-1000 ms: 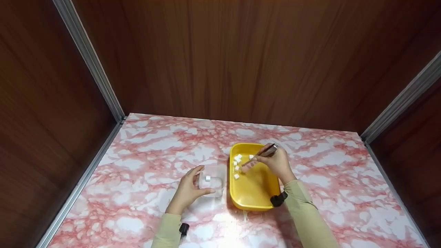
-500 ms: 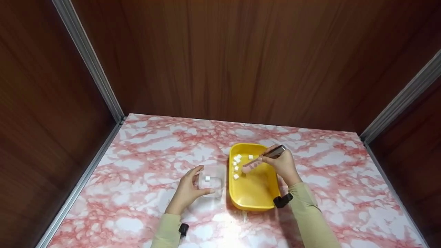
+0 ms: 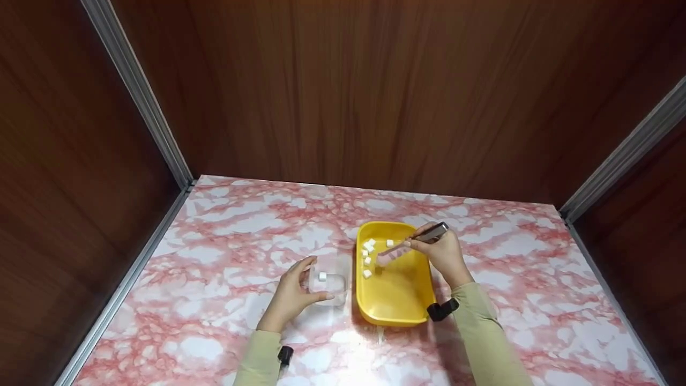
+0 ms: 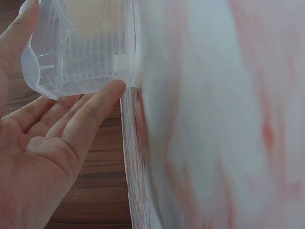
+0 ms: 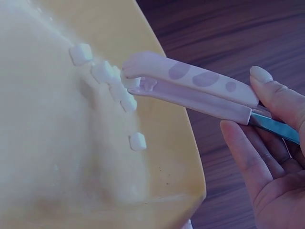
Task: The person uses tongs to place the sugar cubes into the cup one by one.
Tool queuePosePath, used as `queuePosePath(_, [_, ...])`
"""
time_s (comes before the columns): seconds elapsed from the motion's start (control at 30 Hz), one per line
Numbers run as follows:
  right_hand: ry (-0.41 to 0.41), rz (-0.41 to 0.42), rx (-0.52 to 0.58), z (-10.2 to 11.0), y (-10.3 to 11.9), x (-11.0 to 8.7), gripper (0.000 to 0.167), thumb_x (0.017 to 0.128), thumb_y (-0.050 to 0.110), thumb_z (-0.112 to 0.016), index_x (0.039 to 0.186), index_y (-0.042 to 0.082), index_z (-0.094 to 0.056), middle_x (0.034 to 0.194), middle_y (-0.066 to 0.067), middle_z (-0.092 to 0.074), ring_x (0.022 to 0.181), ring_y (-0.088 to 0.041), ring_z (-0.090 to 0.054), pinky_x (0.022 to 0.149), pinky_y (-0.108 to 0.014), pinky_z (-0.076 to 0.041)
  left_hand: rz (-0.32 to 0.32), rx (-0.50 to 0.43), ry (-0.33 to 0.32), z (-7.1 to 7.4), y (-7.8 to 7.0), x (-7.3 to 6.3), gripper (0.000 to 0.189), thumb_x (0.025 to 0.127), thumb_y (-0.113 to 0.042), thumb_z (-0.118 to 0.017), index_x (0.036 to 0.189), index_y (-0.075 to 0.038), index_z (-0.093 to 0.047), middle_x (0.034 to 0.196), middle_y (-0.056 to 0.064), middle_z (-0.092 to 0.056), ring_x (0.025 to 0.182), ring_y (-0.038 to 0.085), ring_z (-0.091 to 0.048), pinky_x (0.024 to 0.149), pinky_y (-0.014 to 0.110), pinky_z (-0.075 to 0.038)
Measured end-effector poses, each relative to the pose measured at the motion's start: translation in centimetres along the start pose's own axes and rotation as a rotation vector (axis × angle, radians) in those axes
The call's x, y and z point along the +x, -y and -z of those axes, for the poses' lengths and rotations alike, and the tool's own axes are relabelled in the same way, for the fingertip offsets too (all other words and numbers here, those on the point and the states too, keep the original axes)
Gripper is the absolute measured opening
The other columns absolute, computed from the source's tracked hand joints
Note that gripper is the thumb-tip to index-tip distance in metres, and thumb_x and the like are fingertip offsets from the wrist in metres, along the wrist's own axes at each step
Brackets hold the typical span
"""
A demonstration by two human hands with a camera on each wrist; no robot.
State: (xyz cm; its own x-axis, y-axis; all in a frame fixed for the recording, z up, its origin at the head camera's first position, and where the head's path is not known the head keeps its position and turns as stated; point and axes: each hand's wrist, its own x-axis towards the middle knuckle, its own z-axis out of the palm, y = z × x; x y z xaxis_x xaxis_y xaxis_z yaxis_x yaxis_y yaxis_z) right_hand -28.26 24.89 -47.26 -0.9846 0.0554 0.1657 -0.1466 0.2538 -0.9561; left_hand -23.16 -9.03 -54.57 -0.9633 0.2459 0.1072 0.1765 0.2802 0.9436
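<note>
My right hand (image 3: 444, 256) holds tongs (image 5: 200, 88) with pink, paw-patterned tips and a metal handle, low over the yellow tray (image 3: 394, 305). In the right wrist view a white cube (image 5: 128, 80) shows at the tips; whether it is pinched I cannot tell. Several more white cubes (image 5: 137, 141) lie in the tray, mostly along its left side. Left of the tray, my left hand (image 3: 292, 295) steadies a clear plastic container (image 4: 90, 71), thumb on one side and fingers on the other. One white cube (image 3: 322, 276) is in that container.
Both containers stand side by side on a table with a red and white marbled top (image 3: 241, 225). Brown wood-grain panels (image 3: 343, 96) with grey metal corner strips (image 3: 142, 91) enclose it at the back and sides.
My right hand and the tongs have shifted slightly right, with the tips still over the tray. My left hand and the clear container have stayed in place.
</note>
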Motion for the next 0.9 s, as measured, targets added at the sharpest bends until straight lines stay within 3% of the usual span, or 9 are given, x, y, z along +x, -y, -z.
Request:
queuePosePath(0.2, [0.015,0.001,0.003,0.2,2.2,-0.8,0.03,0.075,0.0,-0.08,0.096,-0.012,-0.063,0.089,-0.021,-0.068,0.081,-0.02,-0.069,0.074,-0.026,-0.055,0.006,-0.001,0.002,0.0,-0.1,0.0,0.088,0.071,-0.03,-0.085,0.146,-0.02,-0.04,0.147,0.004,-0.038,0.133,0.035,-0.037,0.097,0.045,-0.044])
queuePosePath(0.37, [0.01,0.001,0.033,0.4,2.8,-1.2,0.03,0.075,-0.001,-0.079,0.097,-0.014,-0.061,0.089,-0.02,-0.067,0.082,-0.021,-0.069,0.074,-0.028,-0.055,0.002,-0.01,0.004,-0.1,0.0,0.0,0.09,0.071,-0.032,-0.085,0.146,-0.016,-0.039,0.148,0.007,-0.037,0.133,0.036,-0.036,0.098,0.045,-0.043])
queuePosePath(0.67, [-0.017,0.01,0.115,0.7,1.5,-0.9,0.033,0.072,0.003,-0.084,0.094,-0.01,-0.063,0.086,-0.018,-0.067,0.081,-0.025,-0.069,0.073,-0.029,-0.056,0.015,-0.049,-0.001,-0.1,0.0,-0.1,0.088,0.071,-0.028,-0.086,0.146,-0.02,-0.04,0.148,0.005,-0.037,0.134,0.036,-0.034,0.099,0.048,-0.041])
queuePosePath(0.9, [-0.049,0.027,0.098,0.8,0.6,-0.7,0.037,0.069,0.011,-0.087,0.093,-0.006,-0.064,0.088,-0.018,-0.066,0.081,-0.026,-0.067,0.073,-0.03,-0.056,-0.005,0.006,-0.002,-0.1,0.2,0.0,0.091,0.07,-0.031,-0.086,0.146,-0.011,-0.038,0.147,0.006,-0.039,0.132,0.035,-0.037,0.101,0.043,-0.04])
